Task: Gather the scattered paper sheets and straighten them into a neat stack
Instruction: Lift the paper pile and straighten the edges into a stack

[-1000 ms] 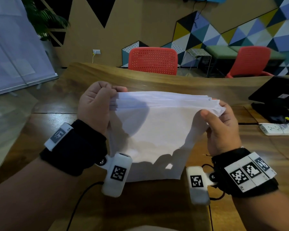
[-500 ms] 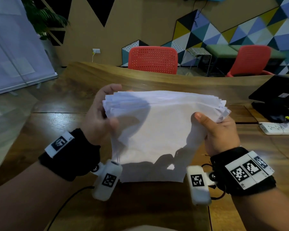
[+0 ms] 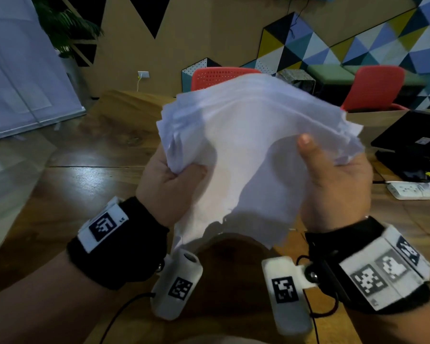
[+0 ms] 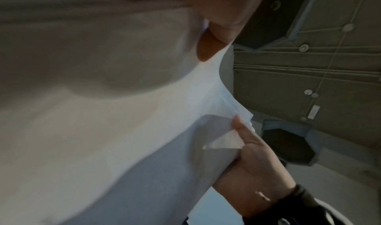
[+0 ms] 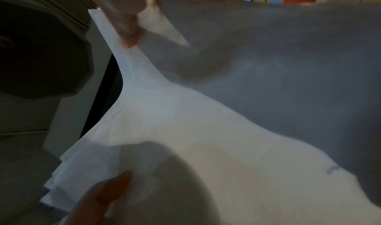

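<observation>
1. Both hands hold one bundle of paper sheets up above the wooden table — its edges fan out unevenly at the top and sides.
2. The left hand grips the bundle's lower left side, fingers curled round it.
3. The right hand pinches the right side, thumb on the front.
4. The left wrist view alone shows the right hand's fingers behind the sheets; the right wrist view is blurred.

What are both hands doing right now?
Left hand: grips the left side of the white paper sheet stack.
Right hand: grips its right side, thumb on top.
</observation>
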### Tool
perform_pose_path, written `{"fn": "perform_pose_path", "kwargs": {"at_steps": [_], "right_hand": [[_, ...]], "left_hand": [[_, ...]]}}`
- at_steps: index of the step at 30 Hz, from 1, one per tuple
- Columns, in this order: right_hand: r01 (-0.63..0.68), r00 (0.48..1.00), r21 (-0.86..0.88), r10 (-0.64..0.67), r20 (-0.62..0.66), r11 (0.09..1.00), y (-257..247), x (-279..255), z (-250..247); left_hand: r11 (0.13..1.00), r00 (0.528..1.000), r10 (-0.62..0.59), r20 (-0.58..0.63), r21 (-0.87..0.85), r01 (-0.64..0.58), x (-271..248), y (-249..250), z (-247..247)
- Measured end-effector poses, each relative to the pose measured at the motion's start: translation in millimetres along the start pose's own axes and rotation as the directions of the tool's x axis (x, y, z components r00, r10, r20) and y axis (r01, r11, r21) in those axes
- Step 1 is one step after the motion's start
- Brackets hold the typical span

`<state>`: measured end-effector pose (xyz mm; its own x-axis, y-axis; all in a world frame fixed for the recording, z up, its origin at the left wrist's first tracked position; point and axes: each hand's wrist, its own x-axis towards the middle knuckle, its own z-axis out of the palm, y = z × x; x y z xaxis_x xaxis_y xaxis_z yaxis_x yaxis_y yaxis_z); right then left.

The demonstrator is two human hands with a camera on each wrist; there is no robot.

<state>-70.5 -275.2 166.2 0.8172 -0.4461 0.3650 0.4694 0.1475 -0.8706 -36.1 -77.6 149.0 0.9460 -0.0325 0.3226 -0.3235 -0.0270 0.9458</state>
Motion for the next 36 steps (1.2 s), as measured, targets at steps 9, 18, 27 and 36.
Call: {"fn": "perform_pose_path", "kwargs": {"at_steps": [9, 18, 27, 36], "right_hand": [[-0.179, 0.983, -0.153, 0.184, 0.017, 0.972, 29.6, -6.4, -13.1], [-0.120, 0.984, -0.059, 0.127, 0.127, 0.991, 17.1, -2.0, -18.0], [-0.132, 0.974, -0.022, 0.134, 0.181, 0.991, 21.4, -0.6, -20.3], [-0.161, 0.971, 0.010, 0.157, 0.183, 0.987, 21.9, 0.8, -20.9]], "left_hand": [[0.963, 0.972, -0.221, -0.085, 0.138, 0.231, -5.6, -23.0, -8.5], [0.988, 0.984, -0.105, -0.146, -0.132, 0.086, 1.2, 3.0, -15.7], [0.963, 0.943, -0.216, -0.255, -0.214, 0.163, 16.4, 5.8, -5.0], [0.960, 0.960, -0.160, -0.229, -0.263, 0.097, 17.2, 7.1, -5.5]]}}
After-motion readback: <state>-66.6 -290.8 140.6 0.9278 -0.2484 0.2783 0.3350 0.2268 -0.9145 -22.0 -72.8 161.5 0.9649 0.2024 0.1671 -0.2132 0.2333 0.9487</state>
